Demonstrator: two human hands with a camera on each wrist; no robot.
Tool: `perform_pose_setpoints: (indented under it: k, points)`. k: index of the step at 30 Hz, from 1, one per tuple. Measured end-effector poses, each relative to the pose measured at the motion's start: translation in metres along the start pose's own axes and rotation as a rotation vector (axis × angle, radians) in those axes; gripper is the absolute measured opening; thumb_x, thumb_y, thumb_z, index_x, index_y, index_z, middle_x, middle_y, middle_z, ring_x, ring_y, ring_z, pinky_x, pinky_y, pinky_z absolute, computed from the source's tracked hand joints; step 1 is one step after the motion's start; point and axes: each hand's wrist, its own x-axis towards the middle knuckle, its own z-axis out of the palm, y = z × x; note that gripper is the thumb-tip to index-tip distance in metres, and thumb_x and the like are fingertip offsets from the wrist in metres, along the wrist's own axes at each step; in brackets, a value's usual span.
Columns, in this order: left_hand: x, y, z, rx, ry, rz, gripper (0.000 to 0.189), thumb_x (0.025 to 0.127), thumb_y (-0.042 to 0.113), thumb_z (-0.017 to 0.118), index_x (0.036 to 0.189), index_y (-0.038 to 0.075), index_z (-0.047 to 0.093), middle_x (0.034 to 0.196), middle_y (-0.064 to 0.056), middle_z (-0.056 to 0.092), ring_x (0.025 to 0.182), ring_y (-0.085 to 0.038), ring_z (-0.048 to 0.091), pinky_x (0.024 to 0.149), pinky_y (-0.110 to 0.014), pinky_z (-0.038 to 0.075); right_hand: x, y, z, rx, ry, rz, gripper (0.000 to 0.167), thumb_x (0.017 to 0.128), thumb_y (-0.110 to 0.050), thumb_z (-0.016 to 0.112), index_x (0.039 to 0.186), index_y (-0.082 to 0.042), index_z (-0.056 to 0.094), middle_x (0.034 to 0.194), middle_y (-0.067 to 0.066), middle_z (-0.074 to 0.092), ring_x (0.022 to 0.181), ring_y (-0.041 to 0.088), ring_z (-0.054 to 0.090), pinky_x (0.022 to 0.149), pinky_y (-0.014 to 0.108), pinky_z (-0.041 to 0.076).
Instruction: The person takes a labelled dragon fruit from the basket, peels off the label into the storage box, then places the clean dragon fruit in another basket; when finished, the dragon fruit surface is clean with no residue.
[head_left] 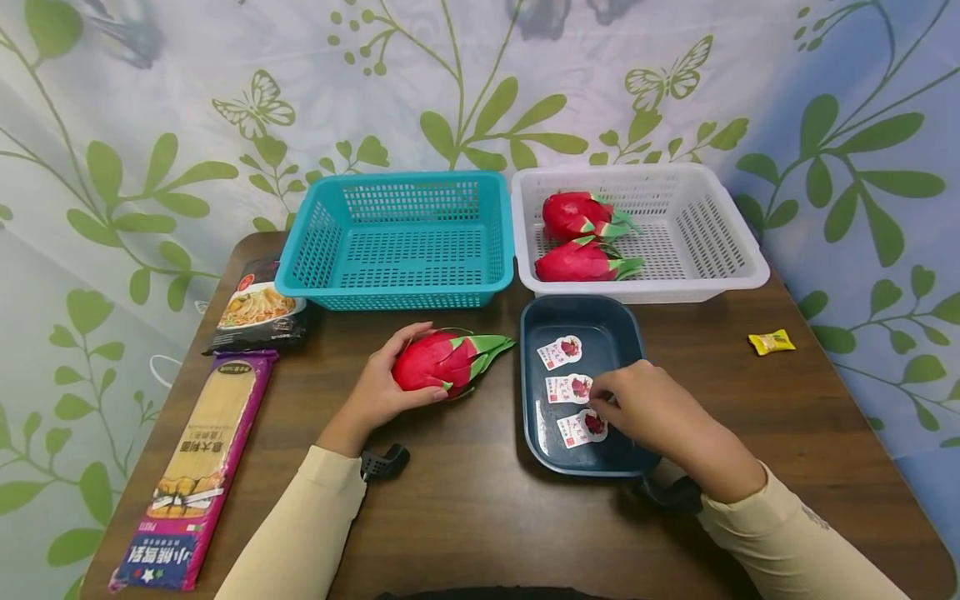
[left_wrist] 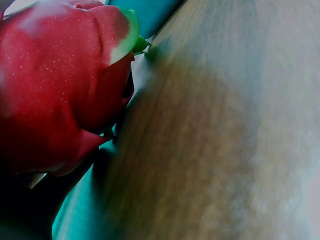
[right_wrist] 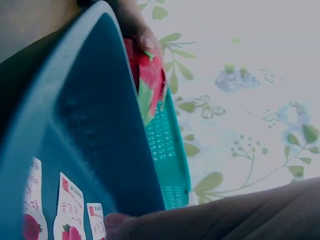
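Observation:
My left hand grips a red dragon fruit, fingers over its far side and thumb along its near side. Its green leafy tip points right; in the left wrist view the red skin fills the upper left. A dark blue tray to the right holds three white labels with dragon fruit pictures: a far label, a middle label and a near label. Over the tray, my right hand has bent fingers, tips right at the near label's edge. I cannot tell whether they pinch it.
Behind stand a teal basket and a white basket, the latter with two dragon fruits inside. On the left lie a black noodle packet and a long spaghetti pack. A small yellow wrapped piece lies at the right.

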Motion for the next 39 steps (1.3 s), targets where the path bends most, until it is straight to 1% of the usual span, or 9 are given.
perform_pose_setpoints:
  k: [6,10,15,16,22,27,30,35,39]
  points:
    - [0.0,0.004,0.0,0.004,0.001,-0.025,0.099,0.075,0.008,0.094,0.158,0.017,0.043,0.152,-0.001,0.051,0.135,-0.029,0.047,0.092,-0.051,0.058,-0.005,0.016,-0.008,0.2,0.237,-0.04,0.014,0.094,-0.016,0.084,0.105,-0.009,0.081,0.091,0.0,0.076,0.075,0.015,0.071,0.066,0.031,0.062]
    - [0.0,0.014,0.001,0.01,-0.006,-0.041,0.098,0.074,0.005,0.093,0.157,0.009,0.043,0.15,-0.008,0.052,0.133,-0.034,0.049,0.092,-0.052,0.058,-0.007,0.03,-0.01,0.405,0.392,0.019,0.013,0.099,-0.021,0.078,0.104,-0.009,0.077,0.089,0.002,0.075,0.071,0.015,0.072,0.067,0.027,0.06]
    - [-0.002,0.035,0.001,-0.003,-0.016,-0.038,0.092,0.076,0.005,0.091,0.155,0.004,0.044,0.148,-0.011,0.054,0.132,-0.035,0.05,0.093,-0.05,0.058,-0.003,0.048,-0.009,0.632,0.489,0.101,0.034,0.105,-0.031,0.069,0.11,0.002,0.071,0.092,0.015,0.072,0.074,0.026,0.073,0.068,0.03,0.062]
    - [-0.002,0.038,0.001,-0.006,-0.017,-0.035,0.091,0.077,0.005,0.091,0.154,0.004,0.044,0.148,-0.011,0.054,0.132,-0.035,0.05,0.093,-0.049,0.057,-0.001,0.052,-0.009,0.681,0.499,0.117,0.037,0.105,-0.032,0.068,0.111,0.004,0.07,0.092,0.017,0.072,0.074,0.027,0.073,0.068,0.031,0.062]
    - [0.0,0.014,0.002,0.002,-0.012,-0.039,0.097,0.075,0.005,0.093,0.157,0.008,0.042,0.151,-0.009,0.051,0.135,-0.035,0.047,0.093,-0.051,0.058,0.011,0.076,-0.006,1.098,0.553,0.221,0.042,0.102,-0.034,0.073,0.111,0.007,0.066,0.092,0.014,0.068,0.072,0.021,0.068,0.066,0.03,0.062]
    - [0.001,0.002,0.002,-0.002,-0.019,-0.026,0.099,0.074,0.012,0.096,0.158,0.014,0.043,0.152,-0.001,0.051,0.135,-0.03,0.047,0.092,-0.049,0.058,0.022,0.097,-0.009,1.454,0.606,0.23,0.036,0.097,-0.028,0.079,0.111,0.001,0.065,0.09,0.009,0.065,0.07,0.018,0.063,0.064,0.026,0.06]
    - [0.0,0.001,0.003,0.0,-0.023,-0.026,0.099,0.074,0.017,0.097,0.158,0.016,0.043,0.151,0.003,0.051,0.135,-0.028,0.047,0.09,-0.047,0.059,0.026,0.107,-0.011,1.589,0.595,0.241,0.034,0.097,-0.027,0.08,0.111,0.0,0.064,0.089,0.008,0.064,0.07,0.018,0.063,0.064,0.027,0.06]
    - [-0.002,0.003,0.003,0.001,-0.017,-0.038,0.1,0.075,0.017,0.097,0.158,0.015,0.043,0.15,0.004,0.051,0.134,-0.028,0.047,0.089,-0.046,0.059,0.033,0.117,-0.01,1.875,0.519,0.141,0.016,0.105,-0.016,0.068,0.107,-0.001,0.065,0.088,0.01,0.065,0.073,0.021,0.066,0.07,0.032,0.061]
    - [-0.001,0.004,0.001,-0.011,-0.015,-0.047,0.101,0.074,0.014,0.097,0.159,0.015,0.042,0.151,0.004,0.05,0.135,-0.027,0.046,0.09,-0.047,0.059,0.04,0.12,-0.009,2.068,0.469,0.052,0.011,0.108,-0.01,0.061,0.106,0.001,0.064,0.092,0.014,0.066,0.081,0.026,0.066,0.078,0.036,0.06]
